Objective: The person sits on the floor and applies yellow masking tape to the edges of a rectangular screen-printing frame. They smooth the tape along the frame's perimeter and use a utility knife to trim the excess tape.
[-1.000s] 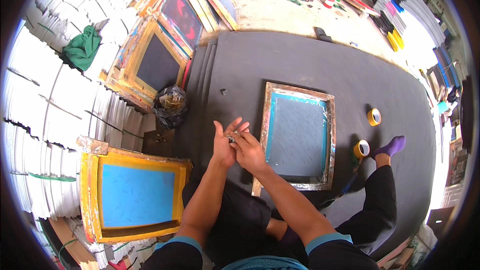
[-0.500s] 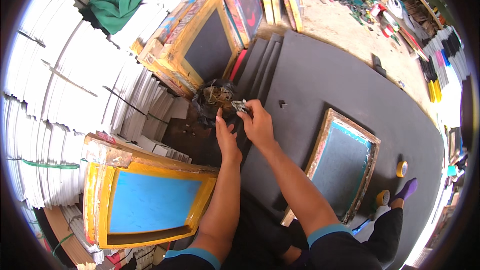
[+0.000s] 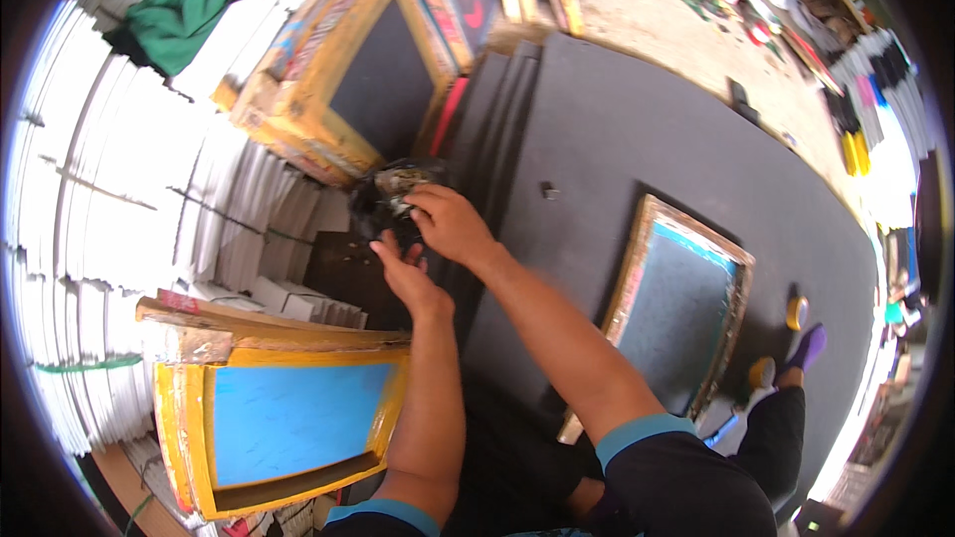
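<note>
A black plastic bag (image 3: 367,207) stands open between my hands and the leaning frames, with crumpled tape-like waste (image 3: 400,179) inside it. My right hand (image 3: 453,226) reaches over its mouth, fingers pinched together around a small crumpled grey scrap that is mostly hidden by the fingers. Just below the bag's near side is my left hand (image 3: 410,278), its fingers stretched out and apart, close to the plastic. Whether they touch it I cannot tell.
A wooden screen frame (image 3: 731,313) lies on the dark board (image 3: 597,129) to the right, near tape rolls (image 3: 797,313) and a small dark piece (image 3: 549,191). A yellow frame with blue mesh (image 3: 298,423) stands at left, before white paper stacks (image 3: 90,209). More frames (image 3: 343,70) lean behind.
My right hand has moved left with the crumpled scrap, from beside the bag to over its mouth. My left hand stays below the bag with its fingers apart. The whole view has shifted slightly.
</note>
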Demonstrator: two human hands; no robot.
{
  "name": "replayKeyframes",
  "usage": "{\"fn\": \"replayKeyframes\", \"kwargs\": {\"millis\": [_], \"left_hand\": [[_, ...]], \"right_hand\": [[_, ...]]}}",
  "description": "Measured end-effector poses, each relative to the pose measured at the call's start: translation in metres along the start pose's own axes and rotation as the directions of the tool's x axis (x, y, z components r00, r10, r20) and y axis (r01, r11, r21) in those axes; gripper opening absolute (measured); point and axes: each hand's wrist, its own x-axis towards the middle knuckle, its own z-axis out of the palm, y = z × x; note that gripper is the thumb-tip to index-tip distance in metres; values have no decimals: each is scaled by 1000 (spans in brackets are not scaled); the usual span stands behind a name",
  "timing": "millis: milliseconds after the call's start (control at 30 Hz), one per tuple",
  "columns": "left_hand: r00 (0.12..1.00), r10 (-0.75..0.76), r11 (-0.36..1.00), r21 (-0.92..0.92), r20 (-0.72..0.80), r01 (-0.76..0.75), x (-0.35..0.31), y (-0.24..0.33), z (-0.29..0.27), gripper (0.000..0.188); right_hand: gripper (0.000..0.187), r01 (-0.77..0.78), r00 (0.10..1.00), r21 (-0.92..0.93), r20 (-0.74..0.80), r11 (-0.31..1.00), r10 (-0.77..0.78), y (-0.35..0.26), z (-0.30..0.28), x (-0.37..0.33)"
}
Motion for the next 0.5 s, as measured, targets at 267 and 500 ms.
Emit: {"fn": "replayKeyframes", "kwargs": {"millis": [267, 500], "left_hand": [[934, 317, 878, 321, 165, -355, -7, -32, 3, 50], [571, 245, 521, 390, 784, -759, -103, -100, 14, 45]], "right_hand": [[15, -495, 854, -135, -257, 858, 452, -62, -127, -129], [32, -817, 547, -214, -581, 535, 603, -65, -244, -329]]}}
